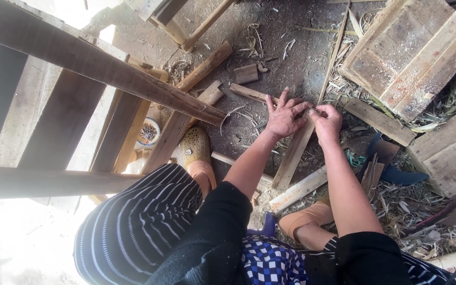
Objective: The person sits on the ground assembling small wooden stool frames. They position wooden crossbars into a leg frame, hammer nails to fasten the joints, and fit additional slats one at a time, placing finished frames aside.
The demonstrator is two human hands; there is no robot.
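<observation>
Two bare hands meet over a flat wooden slat (294, 153) that lies slanted on the dirt floor (286, 63), its upper end under the hands and its lower end near a pale round stick (297, 190). The left hand (284, 117) lies palm down on the slat's top, fingers spread wide and flat, pressing rather than gripping. The right hand (325, 122) is just beside it, touching at the fingertips, with its fingers curled in and pinched together on something small at the slat's edge; what it pinches is too small to tell. Beyond the hands, a thin long strip (334, 55) runs away toward the top. A board panel (412, 55) lies to the right, well apart. Between the person's sandalled feet, a dark blade-like tool (397, 171) rests among shavings to the right.
</observation>
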